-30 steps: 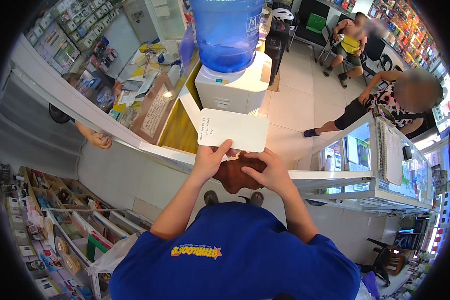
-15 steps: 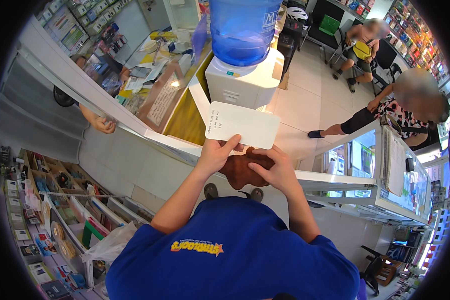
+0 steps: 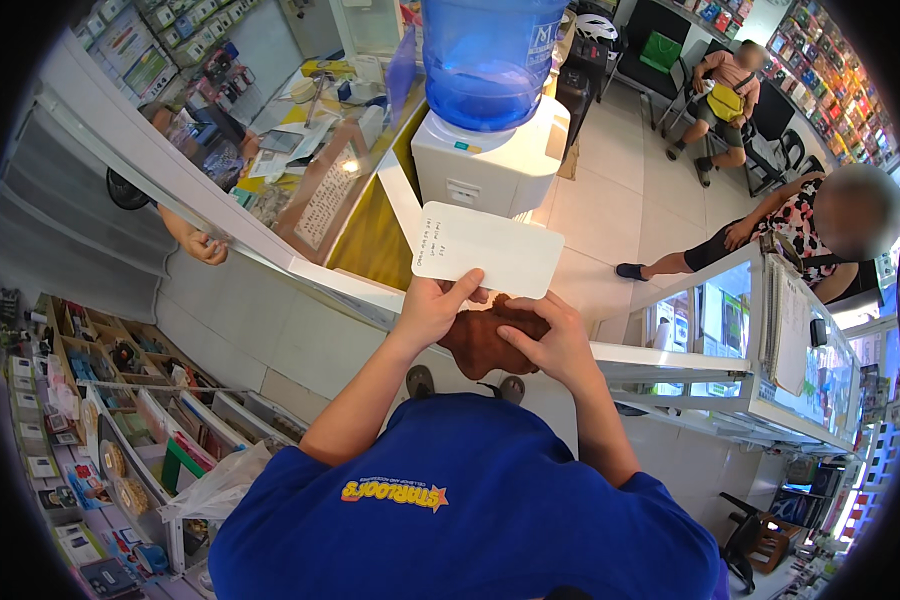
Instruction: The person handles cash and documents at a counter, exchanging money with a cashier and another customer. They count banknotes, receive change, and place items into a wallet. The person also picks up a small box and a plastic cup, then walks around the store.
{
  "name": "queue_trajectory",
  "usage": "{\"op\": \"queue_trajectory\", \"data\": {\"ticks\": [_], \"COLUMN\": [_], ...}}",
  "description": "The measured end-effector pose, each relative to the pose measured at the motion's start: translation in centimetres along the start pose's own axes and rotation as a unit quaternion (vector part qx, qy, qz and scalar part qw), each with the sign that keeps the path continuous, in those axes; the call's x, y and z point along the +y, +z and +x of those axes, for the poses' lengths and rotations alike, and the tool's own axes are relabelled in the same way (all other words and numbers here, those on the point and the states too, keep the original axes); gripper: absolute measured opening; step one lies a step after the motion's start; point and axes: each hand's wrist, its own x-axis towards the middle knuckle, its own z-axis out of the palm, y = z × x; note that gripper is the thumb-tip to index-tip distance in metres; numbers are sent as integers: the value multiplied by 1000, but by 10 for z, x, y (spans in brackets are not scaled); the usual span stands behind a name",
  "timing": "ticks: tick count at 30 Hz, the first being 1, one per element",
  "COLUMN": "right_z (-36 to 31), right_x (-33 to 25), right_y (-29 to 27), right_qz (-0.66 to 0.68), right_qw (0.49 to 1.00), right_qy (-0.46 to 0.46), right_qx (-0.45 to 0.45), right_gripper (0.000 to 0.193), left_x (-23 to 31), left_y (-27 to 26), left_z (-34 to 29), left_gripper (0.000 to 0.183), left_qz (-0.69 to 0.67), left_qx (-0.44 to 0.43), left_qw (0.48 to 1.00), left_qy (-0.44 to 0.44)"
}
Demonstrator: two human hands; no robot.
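Observation:
A white card [image 3: 495, 250] with rounded corners and a few lines of handwriting at its left end is held out before me. My left hand [image 3: 435, 310] pinches its lower edge, thumb on top and fingers beneath. Just to the right, my right hand [image 3: 550, 338] is closed on a reddish-brown, wrinkled, soft-looking piece [image 3: 473, 342], its thumb lying across it. Whether that piece is cloth or leather I cannot tell. The right fingertips come close to the card's lower right corner; whether they touch it is unclear.
A white water dispenser [image 3: 485, 165] with a blue bottle [image 3: 490, 70] stands ahead. Glass display counters flank me, one [image 3: 810, 350] at right. A wooden compartment tray [image 3: 100, 345] is at lower left. One person [image 3: 735, 95] sits far right; another [image 3: 795, 215] is nearer; a co-worker's hand [image 3: 205, 247] shows left.
My hands, the card and the brown piece stay almost still. The nearer person at right has shifted and sits more upright; the seated person farther back has also raised their head.

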Motion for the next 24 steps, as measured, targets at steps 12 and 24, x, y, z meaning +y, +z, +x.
{"op": "queue_trajectory", "data": {"ticks": [12,24], "right_z": [-1,0], "right_x": [-2,-4], "right_y": [-2,-3], "right_qz": [6,1], "right_qw": [999,1000], "right_qy": [34,21], "right_qx": [-19,-4], "right_gripper": [34,35], "left_x": [0,2], "left_y": [0,2], "left_z": [0,1], "left_gripper": [21,23], "left_qz": [-7,-10], "left_qx": [-7,7], "left_qw": [1000,1000], "left_qy": [8,-1]}}
